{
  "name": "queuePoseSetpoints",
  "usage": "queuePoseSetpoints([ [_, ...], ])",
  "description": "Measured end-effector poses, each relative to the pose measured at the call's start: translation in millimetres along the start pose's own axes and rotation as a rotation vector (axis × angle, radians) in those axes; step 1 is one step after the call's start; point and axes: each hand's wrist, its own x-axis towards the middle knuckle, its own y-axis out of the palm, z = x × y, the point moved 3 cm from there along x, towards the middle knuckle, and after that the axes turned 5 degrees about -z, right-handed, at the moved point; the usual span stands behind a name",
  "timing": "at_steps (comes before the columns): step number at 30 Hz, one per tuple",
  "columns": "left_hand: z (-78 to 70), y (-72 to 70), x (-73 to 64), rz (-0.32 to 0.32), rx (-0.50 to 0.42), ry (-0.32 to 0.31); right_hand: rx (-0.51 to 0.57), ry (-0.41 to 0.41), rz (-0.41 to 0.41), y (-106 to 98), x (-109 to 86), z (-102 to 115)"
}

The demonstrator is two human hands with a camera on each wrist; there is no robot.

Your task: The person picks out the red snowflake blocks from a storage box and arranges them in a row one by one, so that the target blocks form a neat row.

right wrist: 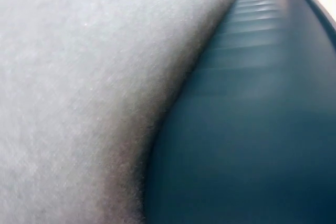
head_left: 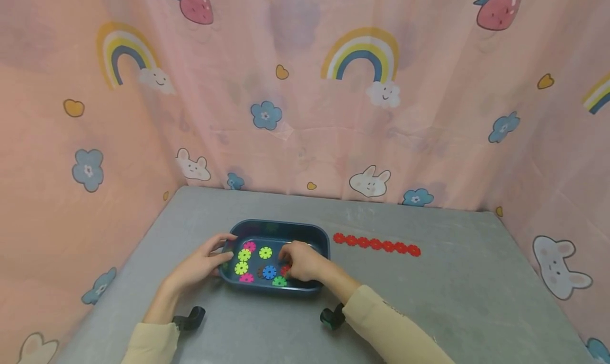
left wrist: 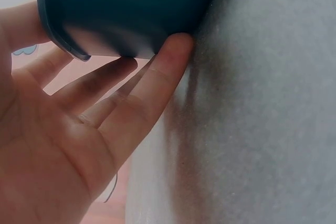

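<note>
A dark blue plastic tray (head_left: 281, 288) holds several flower-shaped plastic discs: yellow (head_left: 265, 252), pink (head_left: 247, 278), blue (head_left: 269, 272), green (head_left: 279, 282) and red. My left hand (head_left: 205, 260) grips the tray's left end; in the left wrist view its fingers (left wrist: 157, 85) press the outer wall, with a digit over the rim. Reaching in over the near right side, my right hand (head_left: 305, 262) has its fingers bent down at a red disc (head_left: 285, 270). I cannot tell whether they pinch it. The right wrist view shows the tray's outer wall (right wrist: 247, 108), not the right hand's fingers.
A straight row of several red flower-shaped discs (head_left: 376, 244) lies on the grey table (head_left: 267, 332), right of the tray. Pink printed curtains (head_left: 305, 141) enclose the table at the back and sides. Each wrist wears a black camera mount (head_left: 190, 319).
</note>
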Motion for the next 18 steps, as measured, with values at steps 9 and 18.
queuePoseSetpoints([
  [9, -0.3, 0.4, -0.6, 0.004, -0.005, 0.001, -0.012, 0.008, 0.008, 6.1, 10.4, -2.9],
  [18, 0.6, 1.4, -1.3, -0.007, -0.006, -0.01, 0.044, 0.016, -0.026, 9.3, 12.4, -3.2],
])
